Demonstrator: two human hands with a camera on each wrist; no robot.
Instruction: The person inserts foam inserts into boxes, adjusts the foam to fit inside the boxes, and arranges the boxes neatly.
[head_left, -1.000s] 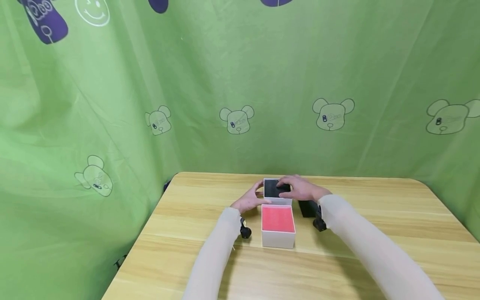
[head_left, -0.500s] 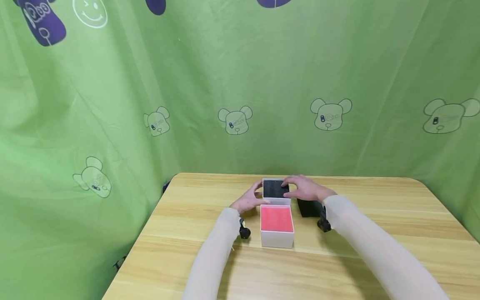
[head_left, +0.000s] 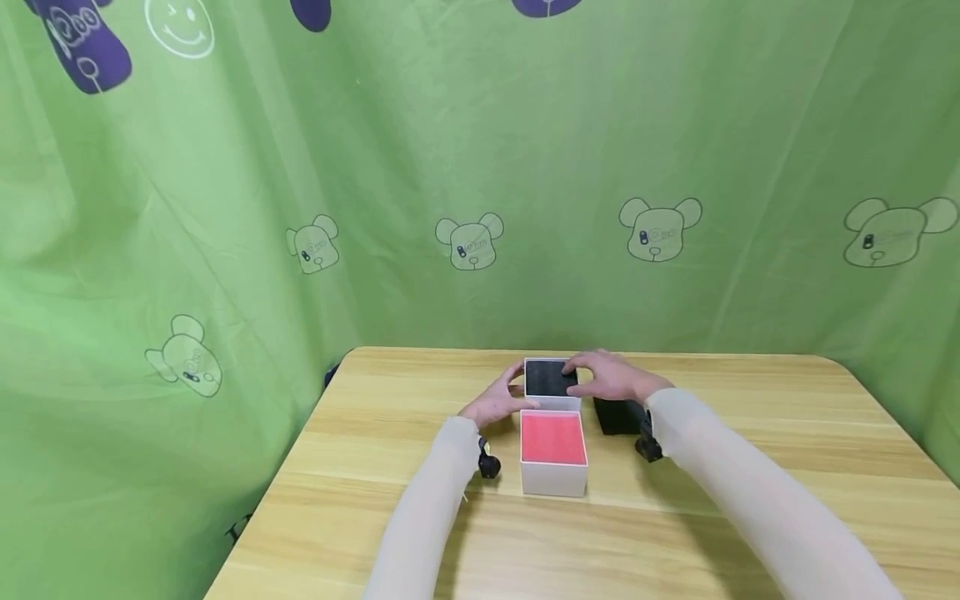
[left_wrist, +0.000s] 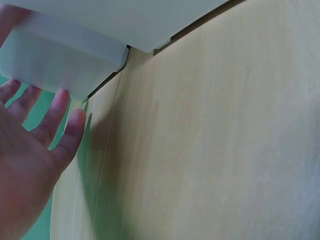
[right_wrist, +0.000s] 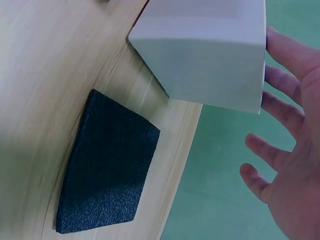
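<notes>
My left hand (head_left: pixel 497 402) holds the left side of the far white box (head_left: pixel 553 402), thumb toward its near corner and fingers toward its far corner. In the left wrist view, the fingertips (left_wrist: pixel 61 97) lie along the box's wall. A black foam sheet (head_left: pixel 547 379) fills the top of this box. Over its right rim reaches my right hand (head_left: pixel 611 377), fingertips at the foam's right edge. The right wrist view shows its lower fingers loosely bent beside the box, with nothing gripped.
Directly in front stands a second white box (head_left: pixel 555 481) with a red foam sheet (head_left: pixel 553 439) inside. A loose black foam piece (right_wrist: pixel 107 167) lies on the wooden table (head_left: pixel 495 550), right of the far box. A green curtain (head_left: pixel 555 292) hangs behind the table.
My right hand has shifted slightly right, from over the black foam to its right edge, uncovering more of it. My left hand stays at the box. The last half second shows almost no movement.
</notes>
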